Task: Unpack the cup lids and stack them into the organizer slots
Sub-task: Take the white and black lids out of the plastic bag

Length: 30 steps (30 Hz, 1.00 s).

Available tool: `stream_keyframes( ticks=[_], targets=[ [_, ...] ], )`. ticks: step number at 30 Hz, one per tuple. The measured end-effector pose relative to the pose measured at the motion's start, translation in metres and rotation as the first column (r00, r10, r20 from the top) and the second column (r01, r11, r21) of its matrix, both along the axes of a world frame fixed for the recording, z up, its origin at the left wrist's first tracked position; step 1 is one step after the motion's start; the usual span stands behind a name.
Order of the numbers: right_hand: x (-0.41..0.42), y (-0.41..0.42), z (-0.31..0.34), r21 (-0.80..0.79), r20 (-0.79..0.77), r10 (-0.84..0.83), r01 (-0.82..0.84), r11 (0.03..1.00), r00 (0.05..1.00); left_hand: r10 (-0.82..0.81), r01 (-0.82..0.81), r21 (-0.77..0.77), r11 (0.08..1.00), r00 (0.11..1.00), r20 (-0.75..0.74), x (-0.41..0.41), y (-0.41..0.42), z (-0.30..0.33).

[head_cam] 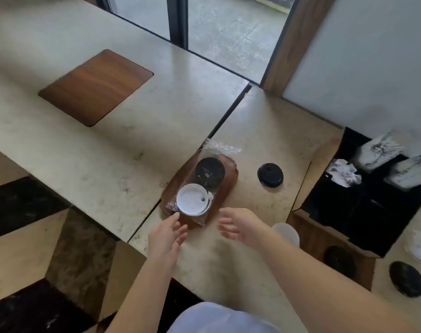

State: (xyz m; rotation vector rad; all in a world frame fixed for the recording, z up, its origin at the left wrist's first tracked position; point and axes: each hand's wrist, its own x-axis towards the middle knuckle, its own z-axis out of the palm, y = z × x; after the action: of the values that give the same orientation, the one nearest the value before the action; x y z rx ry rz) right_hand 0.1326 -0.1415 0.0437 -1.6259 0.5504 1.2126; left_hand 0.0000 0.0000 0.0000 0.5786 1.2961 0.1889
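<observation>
Both hands released: left hand [167,233] fingertips possibly touching lid bag [199,186]; right hand [235,227] empty, near it.

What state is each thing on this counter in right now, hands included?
Left hand: open, fingertip at the bag's edge.
Right hand: open, holding nothing.
Plastic bag: lying on the counter, lids inside.
White lid: in the bag.
Loose black lid: out, on the counter.
Organizer: near slots look empty.

Two bare forearms are seen, w/o sleeves, watch or rings on left hand [167,233] and right hand [235,225]. A pale blue-white garment [219,318] is worn on the torso, approx. plain, no markings.
</observation>
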Motion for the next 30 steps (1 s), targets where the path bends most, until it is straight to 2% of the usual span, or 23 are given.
stream_keyframes(
  ticks=[3, 6, 11, 17, 22, 26, 30],
  targets=[
    [0.013, 0.026, -0.010, -0.056, -0.002, -0.059, 0.059, 0.997, 0.998, -0.201, 0.210, 0.152, 0.966, 0.977, -0.067, 0.009, 0.004, -0.009],
    [0.030, 0.050, -0.014, -0.125, 0.049, -0.082, 0.087, 0.988, 0.995, -0.271, 0.291, 0.234, 0.928, 0.956, -0.115, 0.012, 0.006, -0.015],
    [0.068, 0.075, -0.017, -0.187, 0.164, -0.027, 0.058, 0.981, 0.986, -0.338, 0.374, 0.251, 0.893, 0.925, -0.174, 0.016, 0.014, -0.021],
    [0.105, 0.086, -0.023, -0.213, 0.157, 0.029, 0.005, 0.977, 0.987, -0.337, 0.370, 0.211, 0.905, 0.925, -0.175, 0.017, 0.010, -0.024],
    [0.098, 0.059, -0.035, -0.229, 0.253, 0.067, -0.008, 0.973, 0.965, -0.357, 0.392, 0.269, 0.879, 0.918, -0.171, 0.015, 0.006, -0.024],
    [0.067, 0.007, -0.034, -0.254, 0.349, 0.128, -0.038, 0.966, 0.928, -0.406, 0.444, 0.324, 0.835, 0.896, -0.180, 0.009, 0.002, -0.023],
    [0.021, -0.069, -0.026, -0.163, 0.344, -0.081, 0.145, 0.976, 0.936, -0.540, 0.545, 0.346, 0.763, 0.833, -0.121, 0.003, -0.013, -0.010]
  ],
)
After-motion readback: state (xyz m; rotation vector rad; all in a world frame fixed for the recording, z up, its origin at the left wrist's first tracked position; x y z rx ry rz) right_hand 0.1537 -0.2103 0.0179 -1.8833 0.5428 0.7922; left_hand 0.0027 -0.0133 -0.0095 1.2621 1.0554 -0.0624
